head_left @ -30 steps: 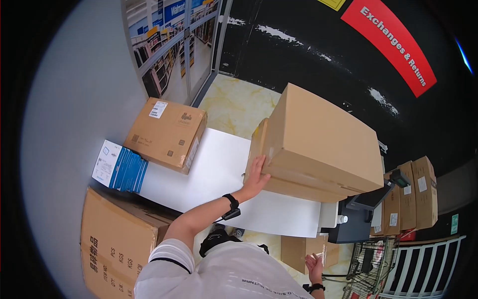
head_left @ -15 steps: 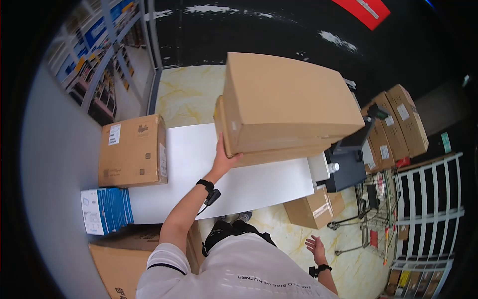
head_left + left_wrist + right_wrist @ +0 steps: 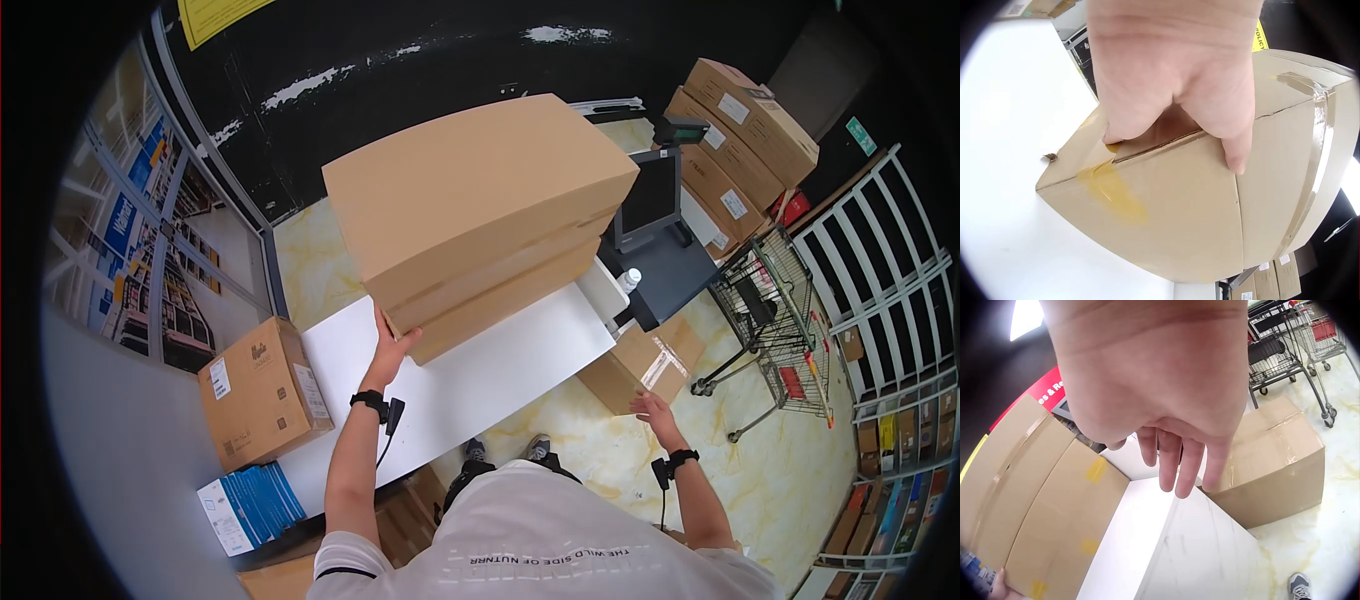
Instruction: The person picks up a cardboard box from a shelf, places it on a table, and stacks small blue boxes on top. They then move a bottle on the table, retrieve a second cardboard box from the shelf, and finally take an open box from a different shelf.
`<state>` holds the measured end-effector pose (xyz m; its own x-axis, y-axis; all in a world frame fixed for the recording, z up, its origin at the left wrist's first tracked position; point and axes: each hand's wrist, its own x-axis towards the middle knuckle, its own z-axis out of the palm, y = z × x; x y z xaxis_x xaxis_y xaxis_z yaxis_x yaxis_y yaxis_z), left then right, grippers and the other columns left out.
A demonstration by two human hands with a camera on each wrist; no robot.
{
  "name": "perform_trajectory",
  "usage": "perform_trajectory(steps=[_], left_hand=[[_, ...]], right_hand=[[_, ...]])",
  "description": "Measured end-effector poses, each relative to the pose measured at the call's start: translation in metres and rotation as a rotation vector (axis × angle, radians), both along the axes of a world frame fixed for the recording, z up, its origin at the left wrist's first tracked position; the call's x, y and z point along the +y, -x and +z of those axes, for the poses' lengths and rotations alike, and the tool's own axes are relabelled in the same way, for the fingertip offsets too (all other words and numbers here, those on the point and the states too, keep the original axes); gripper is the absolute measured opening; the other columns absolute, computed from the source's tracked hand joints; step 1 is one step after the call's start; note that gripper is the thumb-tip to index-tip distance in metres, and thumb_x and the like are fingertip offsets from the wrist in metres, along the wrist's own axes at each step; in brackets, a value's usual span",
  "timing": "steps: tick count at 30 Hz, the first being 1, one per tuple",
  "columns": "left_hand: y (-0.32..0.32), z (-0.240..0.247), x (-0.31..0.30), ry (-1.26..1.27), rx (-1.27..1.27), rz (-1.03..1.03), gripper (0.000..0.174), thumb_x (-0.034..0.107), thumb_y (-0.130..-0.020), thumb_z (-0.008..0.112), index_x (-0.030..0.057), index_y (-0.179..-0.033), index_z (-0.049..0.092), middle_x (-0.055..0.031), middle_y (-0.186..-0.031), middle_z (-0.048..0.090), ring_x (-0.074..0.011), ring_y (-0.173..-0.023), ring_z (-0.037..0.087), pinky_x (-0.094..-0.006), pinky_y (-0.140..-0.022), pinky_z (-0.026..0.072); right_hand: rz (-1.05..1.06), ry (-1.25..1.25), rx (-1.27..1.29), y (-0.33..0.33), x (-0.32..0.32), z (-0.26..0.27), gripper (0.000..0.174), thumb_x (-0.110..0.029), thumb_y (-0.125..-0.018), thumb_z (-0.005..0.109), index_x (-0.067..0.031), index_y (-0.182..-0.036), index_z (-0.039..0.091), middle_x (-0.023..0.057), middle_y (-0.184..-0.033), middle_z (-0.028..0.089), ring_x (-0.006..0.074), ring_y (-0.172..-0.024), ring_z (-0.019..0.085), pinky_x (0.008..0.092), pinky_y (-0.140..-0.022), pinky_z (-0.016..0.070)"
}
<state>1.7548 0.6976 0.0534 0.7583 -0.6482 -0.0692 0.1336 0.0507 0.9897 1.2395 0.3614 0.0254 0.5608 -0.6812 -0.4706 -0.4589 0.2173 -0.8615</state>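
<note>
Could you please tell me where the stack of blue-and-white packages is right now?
In the head view, the blue-and-white stack is at the left end of the white table, beside a labelled cardboard box.

Boxes (image 3: 470, 185): plain tan-brown; some carry white labels (image 3: 733, 107)
Tape (image 3: 1115, 195): yellow patches, glossy brown strips
Counter (image 3: 500, 370): solid white
Packs (image 3: 262, 503): bright blue, one white face
Floor (image 3: 590, 470): cream, marbled with yellow veins
Wall (image 3: 420, 100): black, streaked with white scuffs
Shirt (image 3: 570, 525): white, with dark lettering and a dark sleeve stripe
Wristbands (image 3: 370, 403): black
Sign (image 3: 1049, 389): red, white letters
Poster (image 3: 222, 14): yellow
Bottle (image 3: 630, 279): white
Screen (image 3: 648, 197): black
Shoe (image 3: 1299, 587): gray, pale laces
</note>
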Motion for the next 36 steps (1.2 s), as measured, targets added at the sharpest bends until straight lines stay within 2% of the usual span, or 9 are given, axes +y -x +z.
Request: perform_trajectory(steps=[5, 8, 18, 20, 24, 28, 30, 32, 36], left_hand=[[-0.003, 0.002, 0.002, -0.021, 0.006, 0.004, 0.094, 0.005, -0.088, 0.072, 0.0165, -0.156, 0.009, -0.0108, -0.153, 0.033, -0.0259, -0.142, 0.033, -0.0407, -0.119, 0.0281], [-0.004, 0.001, 0.002, 0.007, 0.043, -0.003, 0.093, 0.005, -0.089, 0.072, 0.0155, -0.156, 0.009, -0.0109, -0.153, 0.033, -0.0259, -0.142, 0.033, -0.0406, -0.119, 0.026], [-0.002, -0.011, 0.002, -0.023, 0.046, 0.016, 0.097, 0.005, -0.089, 0.072, 0.014, -0.159, 0.005, -0.0123, -0.156, 0.031, -0.0264, -0.144, 0.031, -0.0396, -0.12, 0.0238], [0.007, -0.002, 0.002, -0.072, -0.086, 0.07, 0.098, 0.004, -0.089, 0.072, 0.0135, -0.16, 0.005, -0.0131, -0.157, 0.03, -0.0269, -0.144, 0.031, -0.0397, -0.12, 0.0247], [0.043, -0.035, 0.007, -0.31, -0.295, 0.236, 0.11, 0.008, -0.086, 0.077, 0.0116, -0.161, -0.004, -0.0179, -0.165, 0.014, -0.0313, -0.151, 0.02, -0.0486, -0.122, 0.0179], [0.11, -0.069, 0.009, -0.379, -0.316, 0.318, 0.112, 0.012, -0.085, 0.078, 0.0066, -0.16, -0.005, -0.0207, -0.166, 0.003, -0.0378, -0.152, 0.012, -0.0511, -0.124, 0.0142], [0.148, -0.098, 0.016, -0.482, -0.552, 0.257, 0.106, 0.006, -0.083, 0.076, 0.0018, -0.159, 0.003, -0.0271, -0.161, 0.01, -0.042, -0.15, 0.013, -0.0513, -0.123, 0.0136], [0.204, -0.062, 0.004, -0.542, -0.547, 0.08, 0.101, 0.003, -0.08, 0.073, 0.0003, -0.158, 0.008, -0.0284, -0.157, 0.016, -0.0443, -0.147, 0.017, -0.0514, -0.122, 0.0165], [0.276, -0.051, -0.038, -0.46, -0.66, -0.151, 0.096, 0.002, -0.078, 0.069, 0.0004, -0.157, 0.013, -0.0287, -0.153, 0.021, -0.0453, -0.143, 0.022, -0.0513, -0.12, 0.0197]], right_hand=[[0.005, -0.15, 0.022, 0.005, 0.022, -0.009, 0.052, -0.041, -0.105, 0.049, -0.0037, -0.141, 0.051, 0.0144, -0.123, 0.067, 0.0245, -0.112, 0.065, 0.0384, -0.096, 0.0507], [-0.054, -0.327, 0.061, 0.03, 0.041, -0.029, 0.048, -0.036, -0.106, 0.049, -0.0037, -0.141, 0.05, 0.0142, -0.124, 0.066, 0.0249, -0.113, 0.065, 0.0392, -0.095, 0.0512], [-0.229, -0.387, 0.139, 0.113, 0.078, -0.05, 0.047, -0.034, -0.103, 0.053, -0.0035, -0.139, 0.053, 0.0135, -0.12, 0.068, 0.0253, -0.108, 0.066, 0.0397, -0.092, 0.0527], [-0.276, -0.383, 0.167, 0.127, 0.084, -0.047, 0.046, -0.033, -0.103, 0.053, -0.0048, -0.139, 0.051, 0.0144, -0.121, 0.066, 0.0249, -0.108, 0.065, 0.0388, -0.09, 0.0534], [-0.333, -0.317, 0.208, 0.165, 0.102, -0.042, 0.041, -0.029, -0.104, 0.052, -0.0067, -0.138, 0.053, 0.0116, -0.119, 0.068, 0.022, -0.105, 0.066, 0.0375, -0.088, 0.0536], [-0.464, -0.261, 0.094, 0.208, 0.132, -0.034, 0.044, -0.028, -0.103, 0.053, -0.0053, -0.141, 0.051, 0.0096, -0.12, 0.068, 0.0215, -0.107, 0.066, 0.038, -0.09, 0.053], [-0.536, -0.28, 0.054, 0.231, 0.139, -0.032, 0.045, -0.027, -0.104, 0.051, -0.0051, -0.143, 0.048, 0.0104, -0.123, 0.067, 0.0228, -0.109, 0.065, 0.0388, -0.093, 0.0524], [-0.648, -0.342, 0.034, 0.259, 0.141, -0.034, 0.044, -0.027, -0.104, 0.05, -0.0045, -0.143, 0.048, 0.0113, -0.123, 0.067, 0.0239, -0.109, 0.065, 0.0397, -0.093, 0.0526], [-0.73, -0.317, 0.051, 0.315, 0.117, -0.055, 0.041, -0.027, -0.104, 0.052, -0.0065, -0.14, 0.051, 0.011, -0.118, 0.069, 0.0237, -0.105, 0.067, 0.0386, -0.088, 0.0547]])
